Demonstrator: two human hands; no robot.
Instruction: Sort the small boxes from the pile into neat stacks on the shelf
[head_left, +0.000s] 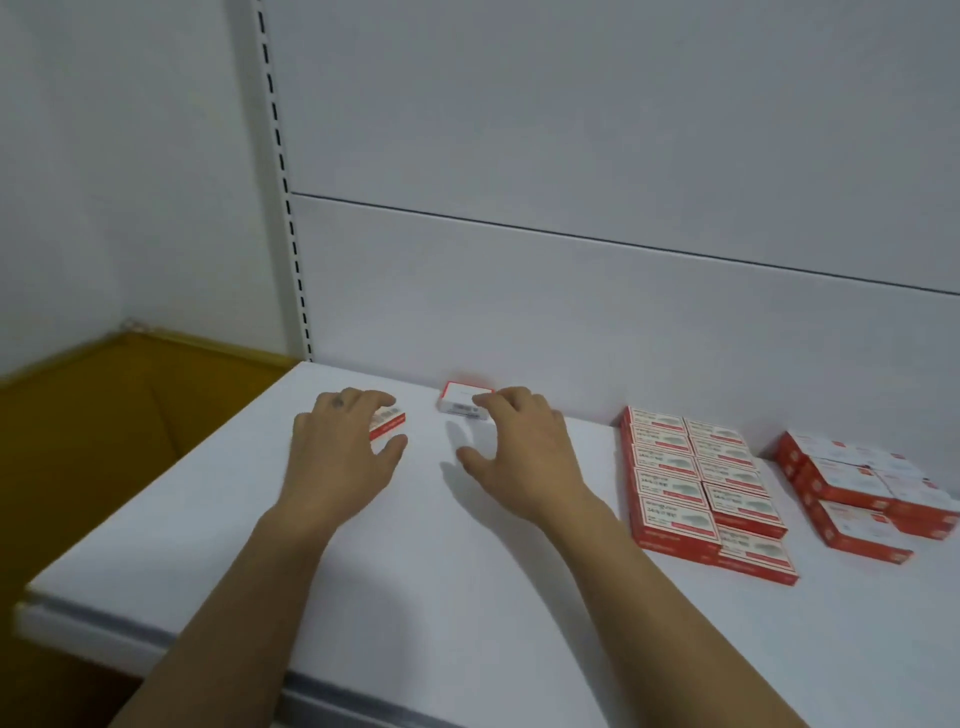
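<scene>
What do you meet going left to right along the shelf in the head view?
Left hand gripping a small box, right hand, two-column block of boxes, looser group of boxes.

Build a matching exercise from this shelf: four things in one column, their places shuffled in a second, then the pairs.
Things
1. left hand
2. right hand
3. two-row block of boxes
4. angled cluster of boxes

Places
A. nearest the picture's right edge
B. fingertips on the back box by the rear panel
C. holding the left box, nearest the left end of the shelf
D. between the right hand and the angled cluster

Pairs: 1-C, 2-B, 3-D, 4-A
</scene>
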